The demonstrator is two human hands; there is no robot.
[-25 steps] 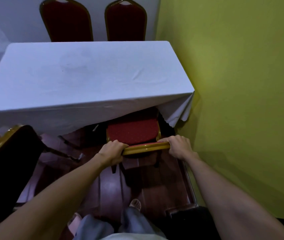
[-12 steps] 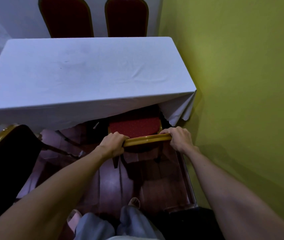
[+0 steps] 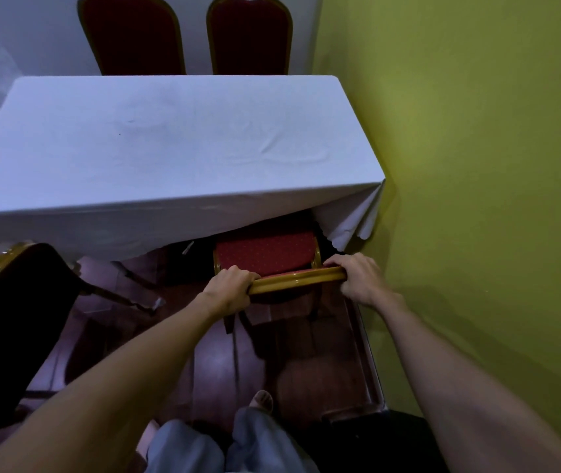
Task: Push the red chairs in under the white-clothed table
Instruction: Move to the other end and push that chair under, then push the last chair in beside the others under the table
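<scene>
A red chair with a gold frame (image 3: 265, 255) stands at the near right end of the white-clothed table (image 3: 169, 145). Its seat front is hidden under the hanging cloth. My left hand (image 3: 229, 288) grips the left end of the gold top rail of its backrest. My right hand (image 3: 357, 278) grips the right end of the same rail. A second red chair (image 3: 16, 302) stands at the near left, its dark back towards me, out from the table. Two more red chairs (image 3: 132, 32) (image 3: 250, 32) stand at the table's far side.
A yellow-green wall (image 3: 477, 165) runs close along the right of the table and chair. The floor is dark wood (image 3: 217, 363). My legs and feet (image 3: 262, 404) are just behind the chair. A pale wall is at the back.
The chair in my hands has slid forward, and less of its seat shows below the tablecloth. Both hands have kept their grip on the top rail.
</scene>
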